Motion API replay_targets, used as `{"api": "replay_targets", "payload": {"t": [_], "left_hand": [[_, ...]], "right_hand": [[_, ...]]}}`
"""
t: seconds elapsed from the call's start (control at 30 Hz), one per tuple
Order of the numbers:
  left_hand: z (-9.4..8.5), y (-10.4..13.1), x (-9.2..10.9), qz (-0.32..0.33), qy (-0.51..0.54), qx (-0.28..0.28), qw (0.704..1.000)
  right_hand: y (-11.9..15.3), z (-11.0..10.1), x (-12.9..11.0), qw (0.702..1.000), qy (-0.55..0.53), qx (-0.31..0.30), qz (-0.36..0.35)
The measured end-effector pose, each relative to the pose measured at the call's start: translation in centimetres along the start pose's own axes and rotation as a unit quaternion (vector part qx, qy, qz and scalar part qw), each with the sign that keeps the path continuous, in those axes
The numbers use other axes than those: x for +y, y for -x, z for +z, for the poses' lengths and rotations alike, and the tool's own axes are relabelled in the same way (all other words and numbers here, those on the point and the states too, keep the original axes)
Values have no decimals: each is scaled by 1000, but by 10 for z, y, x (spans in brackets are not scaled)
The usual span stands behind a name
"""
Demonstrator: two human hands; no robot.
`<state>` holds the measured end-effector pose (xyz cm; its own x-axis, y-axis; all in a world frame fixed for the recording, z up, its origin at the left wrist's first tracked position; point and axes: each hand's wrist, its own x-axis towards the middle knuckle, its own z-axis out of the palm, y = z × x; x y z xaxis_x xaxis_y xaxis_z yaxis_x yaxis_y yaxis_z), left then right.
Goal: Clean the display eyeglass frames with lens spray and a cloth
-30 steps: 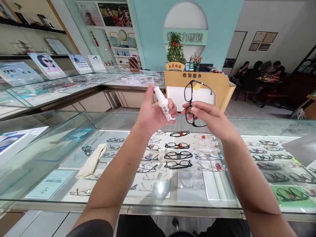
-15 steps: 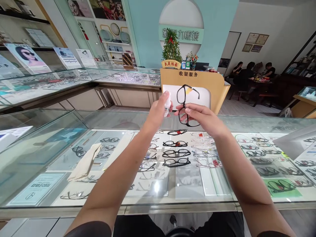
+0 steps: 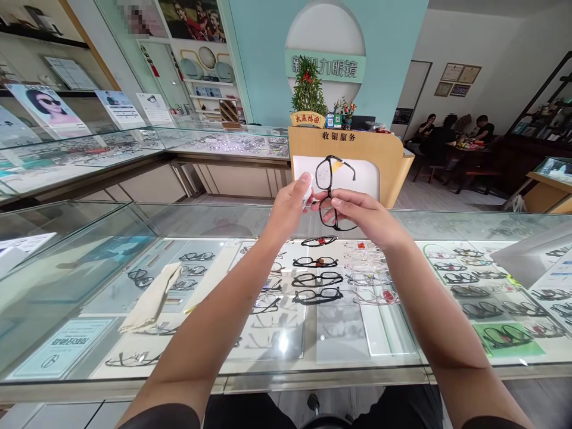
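My left hand (image 3: 287,207) is closed around a small white spray bottle (image 3: 308,190), its thumb on the top. Most of the bottle is hidden by my fingers. Just to the right, my right hand (image 3: 364,215) pinches black-framed eyeglasses (image 3: 324,174) near the bridge. The glasses are held upright on their side, one lens above the other, above the glass counter. Small specks show on the upper lens, which faces the bottle. Bottle and lens are close but apart. A folded cream cloth (image 3: 152,298) lies on the counter left of my left forearm.
Beneath my arms runs a glass display counter (image 3: 257,381) with rows of eyeglasses (image 3: 317,279) inside. A light-blue card (image 3: 67,348) lies at the left. Beyond stand a wooden cashier desk (image 3: 388,152) and another display case (image 3: 241,179). Several people sit at a table far right.
My left hand has turned and moved slightly right, bringing the bottle closer to the glasses and hiding more of it. Specks now show on the upper lens. The glasses have shifted slightly left in view.
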<state>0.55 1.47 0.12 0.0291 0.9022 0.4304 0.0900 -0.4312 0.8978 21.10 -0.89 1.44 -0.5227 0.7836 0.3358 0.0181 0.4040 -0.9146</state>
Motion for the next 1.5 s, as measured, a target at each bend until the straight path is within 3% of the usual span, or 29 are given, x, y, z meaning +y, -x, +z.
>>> {"api": "replay_targets", "payload": {"t": [0.13,0.4,0.7,0.87,1.03,1.13,1.2,1.27,1.37,1.5], "left_hand": [[1,2,1,-9,-11,-7,1000],[3,5,-1,-17,-62,-77,995],[5,5,-4,0,-86,-86,993],[-8,-4,-7,-12,4,-55,998],[-40,-27,-14,5,9,77,997],[-74,-40,-29,-5,-35,164,986],[-103,-40,-50,-22,-91,206,974],[-135,-31,-78,-37,-153,219,963],[-177,-3,-118,-79,-254,185,946],[-215,29,-154,-128,-310,211,918]], "right_hand": [[-3,-5,7,997,-59,55,-14],[-9,-6,11,984,-130,121,-17],[-10,-3,10,982,-148,114,-14],[-7,-5,9,984,-145,100,-23],[-5,-5,5,985,-136,101,-22],[-4,-5,2,987,-117,107,-27],[-4,-5,0,988,-111,104,-30],[-4,-5,-1,988,-111,98,-35],[-4,-3,-3,989,-103,97,-38],[-1,2,-3,991,-83,101,-34]]}}
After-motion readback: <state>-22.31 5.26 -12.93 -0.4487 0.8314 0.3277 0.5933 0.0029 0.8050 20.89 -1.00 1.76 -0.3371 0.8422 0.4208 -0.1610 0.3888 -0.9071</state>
